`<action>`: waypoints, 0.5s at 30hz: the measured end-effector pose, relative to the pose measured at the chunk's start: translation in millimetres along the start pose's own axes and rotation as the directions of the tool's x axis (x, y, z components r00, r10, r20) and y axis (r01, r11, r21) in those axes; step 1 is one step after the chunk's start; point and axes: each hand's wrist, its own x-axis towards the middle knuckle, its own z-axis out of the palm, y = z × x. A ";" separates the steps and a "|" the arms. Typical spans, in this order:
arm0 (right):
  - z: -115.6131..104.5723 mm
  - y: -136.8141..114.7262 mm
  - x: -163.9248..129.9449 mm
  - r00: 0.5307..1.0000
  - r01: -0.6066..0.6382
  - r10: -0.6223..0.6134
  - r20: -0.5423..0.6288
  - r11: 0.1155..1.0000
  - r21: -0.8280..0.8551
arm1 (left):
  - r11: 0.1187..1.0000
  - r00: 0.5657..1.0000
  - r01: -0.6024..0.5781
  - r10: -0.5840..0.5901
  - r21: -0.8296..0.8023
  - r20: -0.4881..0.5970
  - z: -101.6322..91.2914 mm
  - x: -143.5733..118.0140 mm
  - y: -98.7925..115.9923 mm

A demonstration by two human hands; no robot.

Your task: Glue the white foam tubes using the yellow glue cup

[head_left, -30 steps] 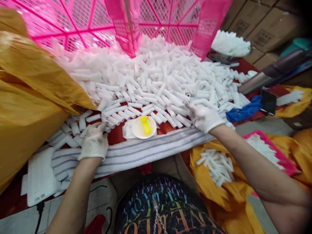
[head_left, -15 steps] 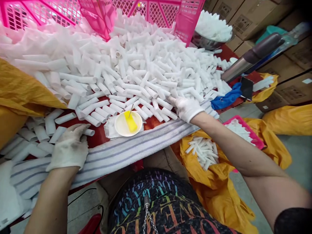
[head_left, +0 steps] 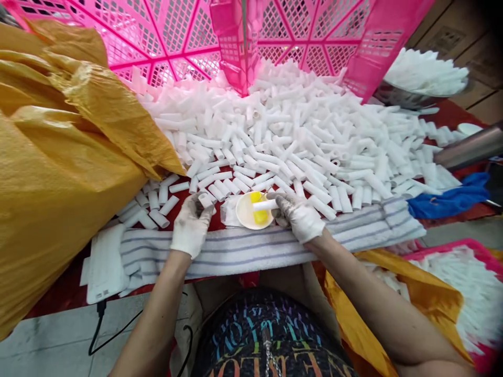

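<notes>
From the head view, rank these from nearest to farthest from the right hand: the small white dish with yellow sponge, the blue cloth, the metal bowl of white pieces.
From the right hand:
1. Small white dish with yellow sponge, just beside its fingertips, toward the left.
2. Blue cloth, off to the right on the table edge.
3. Metal bowl of white pieces, far back right.

Pink lattice crate (head_left: 188, 36) stands upright behind red-covered table (head_left: 63, 293), filling top of view. Large yellow plastic sack (head_left: 51, 173) left of crate, slumped over table edge. Brown cardboard boxes (head_left: 451, 36) stacked right of crate. Grey tiled floor (head_left: 43, 340) below table, black cable (head_left: 113, 330) trailing across it. Light bright, even, no hard shadows.
</notes>
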 end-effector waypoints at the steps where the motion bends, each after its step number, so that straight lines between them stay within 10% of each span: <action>1: 2.7 3.6 6.9 0.998 0.049 -0.052 -0.039 0.997 -0.060 | 0.999 0.999 0.016 -0.013 -0.051 0.053 0.6 -2.2 1.8; 7: -10.8 24.6 15.8 0.870 0.489 -0.489 0.059 0.844 -0.218 | 0.996 0.985 0.056 -0.067 0.075 0.159 -1.0 -14.1 12.1; 15: -9.2 23.1 4.6 0.891 0.444 -0.449 0.066 0.834 -0.328 | 0.994 0.984 0.066 -0.051 -0.086 0.171 14.9 -19.0 14.8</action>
